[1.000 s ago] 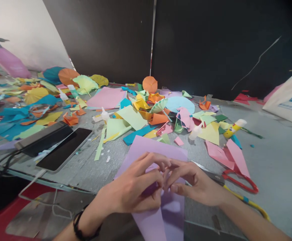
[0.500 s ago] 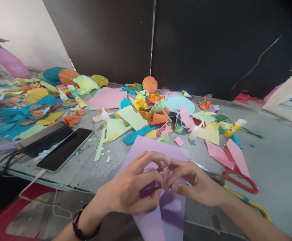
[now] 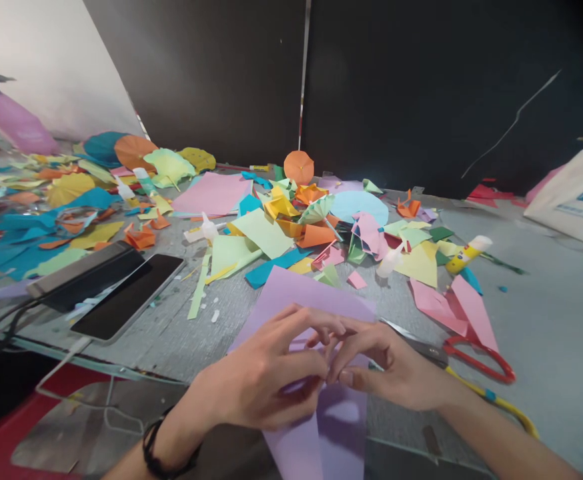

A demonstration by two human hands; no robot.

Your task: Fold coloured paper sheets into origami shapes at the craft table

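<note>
A sheet of purple paper [image 3: 342, 437] lies in front of me, its far corners on the table and its near part reaching past the table edge. A folded flap runs down its lower middle. Over the sheet, my left hand [image 3: 266, 373] has its fingers curled and pinched at the fold. My right hand [image 3: 389, 363] meets it from the other side, thumb and fingertips closed at the same spot. Both sets of fingertips nearly touch and hide the exact point of grip. Scissors with red handles [image 3: 479, 357] lie partly behind my right hand.
A phone [image 3: 129, 297] on a cable and a dark power bank [image 3: 89, 273] lie at left. Coloured paper scraps [image 3: 271, 233], glue bottles [image 3: 390, 260] and a yellow glue stick [image 3: 466, 255] spread across the back. A white bag [image 3: 574, 197] stands at far right.
The fingers of my left hand have shifted slightly, the index finger reaching a little further over towards the right hand. The paper has hardly moved.
</note>
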